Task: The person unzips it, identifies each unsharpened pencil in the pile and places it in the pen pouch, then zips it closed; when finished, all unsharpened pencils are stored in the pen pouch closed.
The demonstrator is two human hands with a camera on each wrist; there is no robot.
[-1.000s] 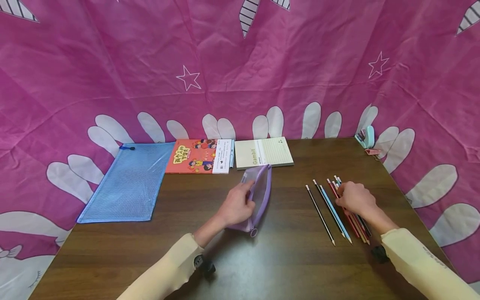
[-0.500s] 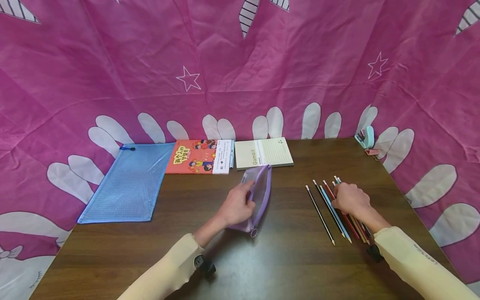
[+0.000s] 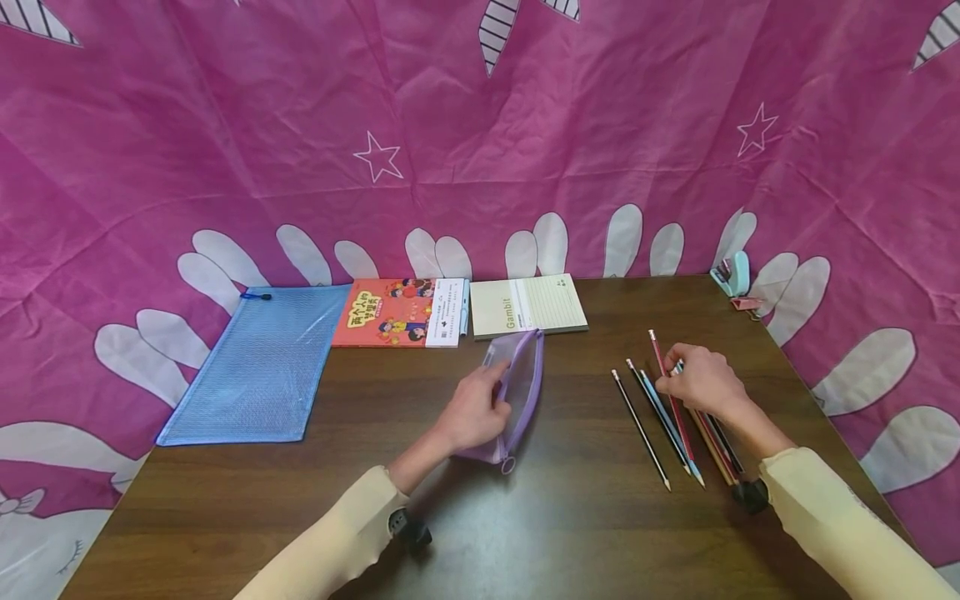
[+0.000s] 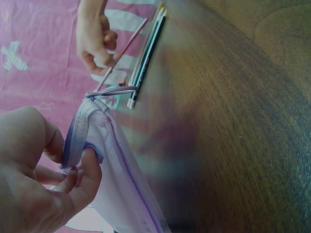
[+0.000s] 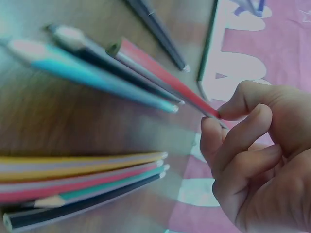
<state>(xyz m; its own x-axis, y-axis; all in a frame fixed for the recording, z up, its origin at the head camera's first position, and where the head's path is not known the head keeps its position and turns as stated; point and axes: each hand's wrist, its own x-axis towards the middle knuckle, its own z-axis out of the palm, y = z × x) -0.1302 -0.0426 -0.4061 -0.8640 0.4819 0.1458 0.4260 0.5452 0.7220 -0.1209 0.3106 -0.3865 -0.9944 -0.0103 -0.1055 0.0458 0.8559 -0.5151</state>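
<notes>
My left hand (image 3: 474,408) pinches the edge of a see-through purple zipper pouch (image 3: 525,392), its mouth spread apart. In the left wrist view the thumb and fingers of that hand (image 4: 58,174) grip the pouch (image 4: 114,150) beside its zipper. Over at the right, my right hand (image 3: 701,379) pinches a red pencil (image 3: 678,417) between thumb and forefinger, lifted above the others. The right wrist view shows this red pencil (image 5: 170,80) slanting from the fingertips. Below it lie blue and black pencils (image 3: 660,417), and a bunch of several more (image 3: 716,446) sits under the hand.
One black pencil (image 3: 641,429) lies apart on the wooden table (image 3: 525,533). Toward the back are a blue mesh zip folder (image 3: 247,375), a red picture book (image 3: 390,312), a blue pen (image 3: 463,310) and a notepad (image 3: 547,304). A stapler (image 3: 733,273) and pink clip (image 3: 746,304) stand far right.
My right hand has taken a red pencil out of the bunch, raising it and shifting it left over the blue and black ones. The left hand and pouch have stayed put.
</notes>
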